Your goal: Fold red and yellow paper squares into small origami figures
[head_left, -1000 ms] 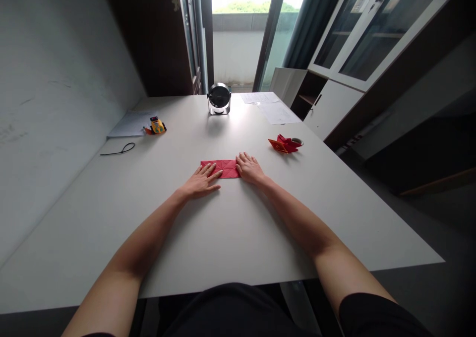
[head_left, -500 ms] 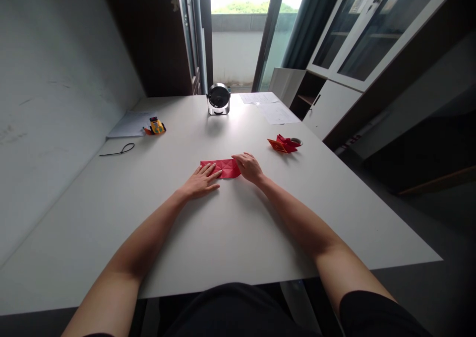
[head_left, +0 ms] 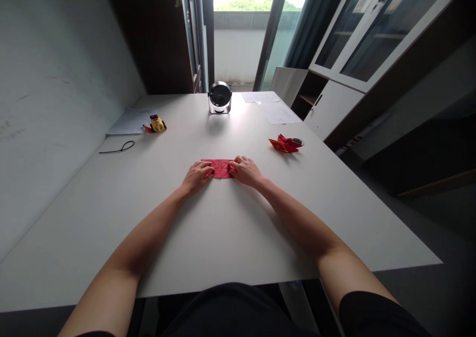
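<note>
A creased red paper sheet [head_left: 220, 168], folded into a strip, lies flat on the white table [head_left: 223, 228] in front of me. My left hand [head_left: 196, 176] has its fingers curled onto the strip's left end. My right hand [head_left: 246, 171] presses curled fingers on the right end. Both hands cover the ends, so only the middle of the paper shows. Whether the fingers pinch an edge or only press down is hard to tell.
A folded red paper figure [head_left: 284, 144] sits to the right by a small round object [head_left: 297, 141]. A small black fan [head_left: 219, 98] stands at the back, paper sheets [head_left: 273, 109] to its right. A yellow toy [head_left: 156, 124], papers [head_left: 128, 122] and a black cable [head_left: 118, 148] lie left.
Both hands moved inward over the red strip and their fingers curled down onto it. Less of the paper shows than before.
</note>
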{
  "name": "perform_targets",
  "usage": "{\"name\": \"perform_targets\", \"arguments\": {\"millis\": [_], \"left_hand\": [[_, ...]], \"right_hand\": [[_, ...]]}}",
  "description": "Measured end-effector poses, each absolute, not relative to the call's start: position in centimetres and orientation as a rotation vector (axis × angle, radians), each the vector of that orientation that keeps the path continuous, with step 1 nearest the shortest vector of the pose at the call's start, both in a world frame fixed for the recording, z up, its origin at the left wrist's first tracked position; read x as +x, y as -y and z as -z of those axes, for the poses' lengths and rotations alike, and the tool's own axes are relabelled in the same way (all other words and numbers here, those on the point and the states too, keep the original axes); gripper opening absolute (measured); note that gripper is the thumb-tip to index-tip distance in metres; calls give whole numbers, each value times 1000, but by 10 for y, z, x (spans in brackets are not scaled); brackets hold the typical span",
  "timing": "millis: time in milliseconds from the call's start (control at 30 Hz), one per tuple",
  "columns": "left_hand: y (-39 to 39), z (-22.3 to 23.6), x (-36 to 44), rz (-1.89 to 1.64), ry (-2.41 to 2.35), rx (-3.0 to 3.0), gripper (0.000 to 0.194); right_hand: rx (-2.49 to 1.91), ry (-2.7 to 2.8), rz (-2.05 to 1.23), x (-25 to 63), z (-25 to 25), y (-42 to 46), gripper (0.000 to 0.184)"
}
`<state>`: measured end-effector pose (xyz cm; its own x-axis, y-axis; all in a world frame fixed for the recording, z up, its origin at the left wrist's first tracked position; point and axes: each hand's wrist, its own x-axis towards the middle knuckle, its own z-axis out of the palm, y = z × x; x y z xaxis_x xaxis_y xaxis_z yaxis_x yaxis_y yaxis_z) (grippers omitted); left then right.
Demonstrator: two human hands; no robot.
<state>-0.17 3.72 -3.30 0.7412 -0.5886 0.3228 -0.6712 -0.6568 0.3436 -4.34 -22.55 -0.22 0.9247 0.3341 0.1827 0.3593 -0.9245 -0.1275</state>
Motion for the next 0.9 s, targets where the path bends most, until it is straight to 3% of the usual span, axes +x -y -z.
{"name": "perform_targets", "arguments": {"millis": [167,267,900], "left_hand": [[-38,36,-1,-208,668,2667,72],[-38,35,-1,-146,623,2701,82],[-41,28,-1,-117,734,2591,76]], "right_hand": [[-2893,703,223,-44,10,220,40],[-2835,735,177,-42,15,221,43],[-2746,734,221,-39,22,226,41]]}}
